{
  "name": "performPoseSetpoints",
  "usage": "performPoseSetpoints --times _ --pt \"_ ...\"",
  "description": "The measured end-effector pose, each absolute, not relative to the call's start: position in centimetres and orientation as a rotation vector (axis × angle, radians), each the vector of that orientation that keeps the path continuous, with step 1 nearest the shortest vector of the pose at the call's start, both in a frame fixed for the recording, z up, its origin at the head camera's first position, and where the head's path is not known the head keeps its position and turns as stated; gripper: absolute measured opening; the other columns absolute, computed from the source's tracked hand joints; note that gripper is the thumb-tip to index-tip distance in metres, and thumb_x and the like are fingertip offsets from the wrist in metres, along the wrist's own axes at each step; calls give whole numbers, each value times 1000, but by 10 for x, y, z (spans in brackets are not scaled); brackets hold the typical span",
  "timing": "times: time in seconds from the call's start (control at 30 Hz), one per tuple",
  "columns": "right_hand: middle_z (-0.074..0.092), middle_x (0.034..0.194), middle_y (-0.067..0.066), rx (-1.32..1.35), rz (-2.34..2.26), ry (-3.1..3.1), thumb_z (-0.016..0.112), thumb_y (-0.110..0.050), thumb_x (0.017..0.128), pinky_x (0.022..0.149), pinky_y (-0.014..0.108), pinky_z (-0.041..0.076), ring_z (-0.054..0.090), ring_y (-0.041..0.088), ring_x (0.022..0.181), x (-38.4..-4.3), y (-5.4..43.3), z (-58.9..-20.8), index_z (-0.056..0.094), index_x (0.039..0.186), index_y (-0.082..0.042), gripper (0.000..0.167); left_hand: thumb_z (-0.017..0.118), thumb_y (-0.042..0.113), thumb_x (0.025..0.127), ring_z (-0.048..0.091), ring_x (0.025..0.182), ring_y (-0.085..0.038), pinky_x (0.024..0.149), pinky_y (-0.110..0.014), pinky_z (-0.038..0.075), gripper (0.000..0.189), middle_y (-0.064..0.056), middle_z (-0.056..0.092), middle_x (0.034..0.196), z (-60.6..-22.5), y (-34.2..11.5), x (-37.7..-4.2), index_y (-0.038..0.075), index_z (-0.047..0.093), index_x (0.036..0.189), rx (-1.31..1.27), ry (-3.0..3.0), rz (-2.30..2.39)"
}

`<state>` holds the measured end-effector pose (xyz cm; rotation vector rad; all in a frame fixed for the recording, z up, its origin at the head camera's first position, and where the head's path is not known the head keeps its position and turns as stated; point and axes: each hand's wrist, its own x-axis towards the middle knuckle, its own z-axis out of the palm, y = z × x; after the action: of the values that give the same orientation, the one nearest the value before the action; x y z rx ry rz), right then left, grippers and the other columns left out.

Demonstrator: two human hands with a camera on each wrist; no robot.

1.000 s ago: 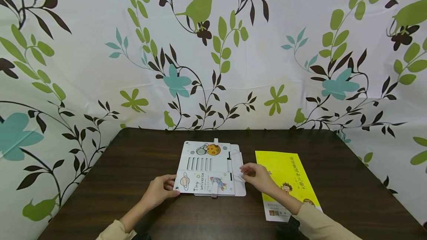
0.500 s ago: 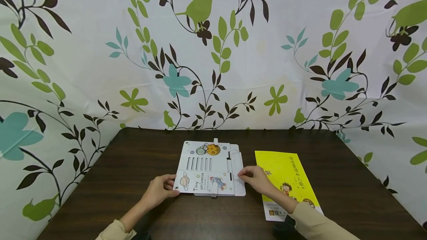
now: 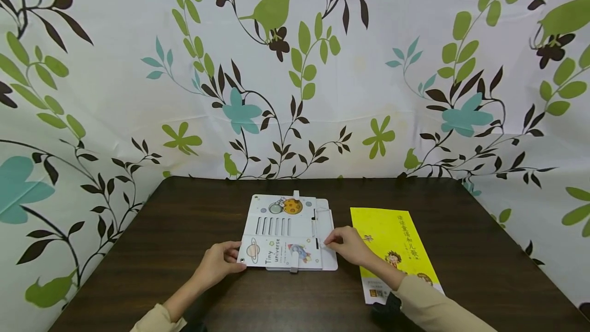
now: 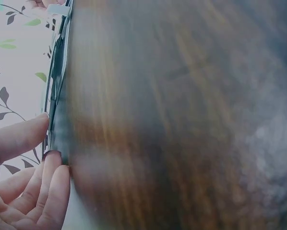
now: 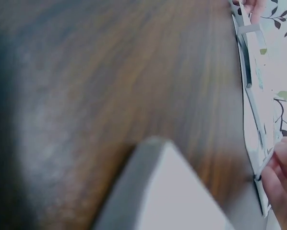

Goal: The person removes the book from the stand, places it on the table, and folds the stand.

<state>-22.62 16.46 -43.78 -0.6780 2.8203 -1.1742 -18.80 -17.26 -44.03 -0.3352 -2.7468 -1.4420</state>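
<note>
A white folding book stand (image 3: 273,209) lies flat on the dark wooden table, printed with planets, a rocket and "Tiny universe". My left hand (image 3: 218,263) holds its near left corner, thumb above the edge and fingers under it, as the left wrist view shows. At the right side, my right hand (image 3: 346,245) pinches a thin white part of the stand with thumb and forefinger. In the right wrist view, that thin part (image 5: 266,163) tilts up from the panel. White clips (image 3: 294,263) sit on the stand's near and far edges.
A yellow book (image 3: 387,234) with a white lower band lies right of the stand, partly under my right forearm. In the right wrist view its pale corner (image 5: 167,191) looms close. A leaf-and-bird patterned cloth (image 3: 341,70) hangs behind the table (image 3: 193,214).
My right hand has shifted slightly left over the stand's right side, its fingertips drawing closer together on the thin part. The left hand keeps its hold, and the head view has turned a little.
</note>
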Motion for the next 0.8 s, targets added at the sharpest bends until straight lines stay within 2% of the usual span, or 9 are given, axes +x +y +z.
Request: performPoseSetpoints --times 0.37,0.8 --pt "67 76 2 -790 -1080 2847 64 1 80 61 21 46 53 11 67 -228 159 -432 71 80 -3 8 79 2 62 57 63 -13 53 -21 46 52 -7 62 75 -438 -173 -187 -13 59 108 -335 -2754 -1435" --pt "68 79 3 -735 -1041 2821 65 0 79 64 24 47 53 13 70 -229 157 -430 71 81 -3 7 79 1 62 57 64 -14 53 -21 46 52 -7 62 76 -439 -171 -185 -13 58 108 -316 -2747 -1457"
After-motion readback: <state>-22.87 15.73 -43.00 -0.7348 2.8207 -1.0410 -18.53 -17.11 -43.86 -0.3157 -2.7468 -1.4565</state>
